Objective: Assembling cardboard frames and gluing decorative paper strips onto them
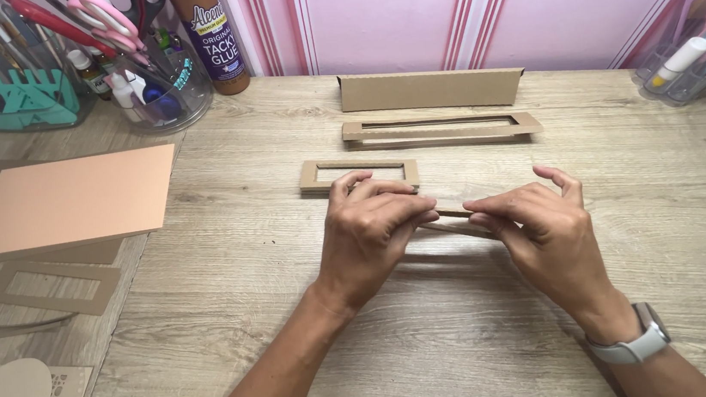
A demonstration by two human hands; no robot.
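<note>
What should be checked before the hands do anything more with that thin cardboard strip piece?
1. Both hands on the strip: left hand and right hand pinch the cardboard strip: ok.
2. Strip undamaged: mostly hidden by fingers: cannot tell.
3. Small cardboard frame apart from the hands: partly overlapped by left fingers, contact unclear: cannot tell.
4. Long cardboard frame out of the way: ok.
5. Glue bottle upright: ok.
</note>
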